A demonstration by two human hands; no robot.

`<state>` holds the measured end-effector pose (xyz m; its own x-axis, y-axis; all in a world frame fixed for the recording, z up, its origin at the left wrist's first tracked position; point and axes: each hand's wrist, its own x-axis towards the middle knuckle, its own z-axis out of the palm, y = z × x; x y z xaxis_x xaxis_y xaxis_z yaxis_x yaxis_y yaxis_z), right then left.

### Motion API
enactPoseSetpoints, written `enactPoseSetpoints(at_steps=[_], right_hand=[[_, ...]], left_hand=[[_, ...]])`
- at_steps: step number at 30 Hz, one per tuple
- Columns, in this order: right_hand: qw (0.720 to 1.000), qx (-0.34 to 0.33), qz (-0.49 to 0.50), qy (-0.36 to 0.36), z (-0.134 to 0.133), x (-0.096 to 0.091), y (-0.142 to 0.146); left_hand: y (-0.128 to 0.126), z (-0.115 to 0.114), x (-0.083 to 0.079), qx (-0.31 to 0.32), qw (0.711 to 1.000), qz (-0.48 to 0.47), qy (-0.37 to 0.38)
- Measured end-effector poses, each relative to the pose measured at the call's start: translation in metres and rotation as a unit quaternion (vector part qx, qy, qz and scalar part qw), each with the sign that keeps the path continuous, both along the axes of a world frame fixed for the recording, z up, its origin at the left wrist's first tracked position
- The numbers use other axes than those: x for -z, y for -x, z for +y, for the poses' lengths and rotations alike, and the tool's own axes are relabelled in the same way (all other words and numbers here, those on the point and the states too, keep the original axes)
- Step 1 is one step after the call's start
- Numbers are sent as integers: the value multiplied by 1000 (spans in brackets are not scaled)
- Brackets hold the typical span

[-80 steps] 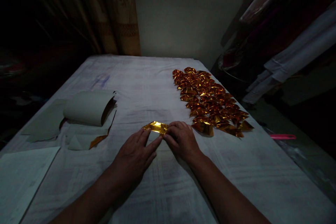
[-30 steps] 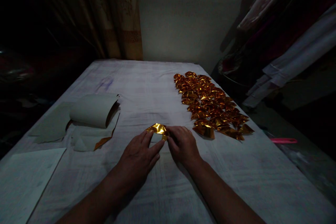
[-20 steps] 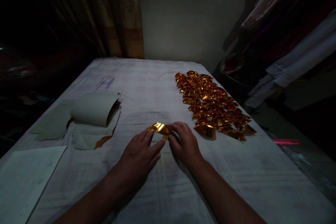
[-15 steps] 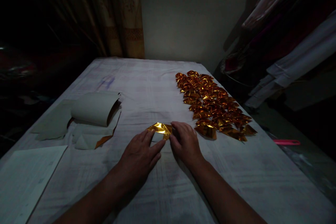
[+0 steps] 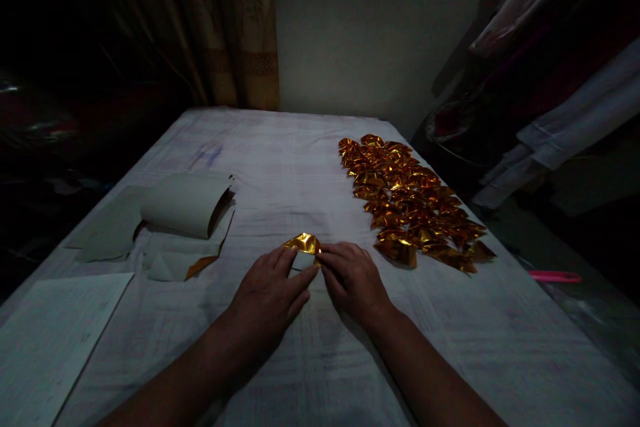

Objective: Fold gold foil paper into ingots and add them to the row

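A small piece of gold foil paper [image 5: 304, 243], partly folded with its pale back showing in the middle, lies on the cloth-covered table in front of me. My left hand [image 5: 270, 285] holds down its left side, the thumb and fingers apart around the pale part. At the right end, the fingers of my right hand [image 5: 353, 277] are bent together and pinch the edge; their tips hide that corner. To the right lie rows of folded gold foil pieces [image 5: 400, 197].
Pale-backed foil sheets [image 5: 183, 207], one curled over, lie on the left. A white sheet [image 5: 55, 333] rests at the near left of the table [image 5: 280, 153]. Beyond the right edge are a pink handle [image 5: 555, 276] and hanging clothes [image 5: 575, 113]. A curtain [image 5: 245, 33] hangs behind.
My right fingers have moved slightly inward and down over the right end of the foil paper, so less gold shows there. My left hand stays in place on it. The view has shifted slightly.
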<state>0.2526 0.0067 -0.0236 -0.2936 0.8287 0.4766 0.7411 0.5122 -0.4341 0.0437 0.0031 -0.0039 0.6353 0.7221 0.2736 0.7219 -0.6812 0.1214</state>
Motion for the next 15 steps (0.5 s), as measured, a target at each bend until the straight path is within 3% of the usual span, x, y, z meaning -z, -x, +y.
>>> enactPoseSetpoints(at_steps=[15], right_hand=[[994, -38, -81, 54, 5, -16, -3]], left_hand=[[19, 23, 0, 9, 990, -133, 52]])
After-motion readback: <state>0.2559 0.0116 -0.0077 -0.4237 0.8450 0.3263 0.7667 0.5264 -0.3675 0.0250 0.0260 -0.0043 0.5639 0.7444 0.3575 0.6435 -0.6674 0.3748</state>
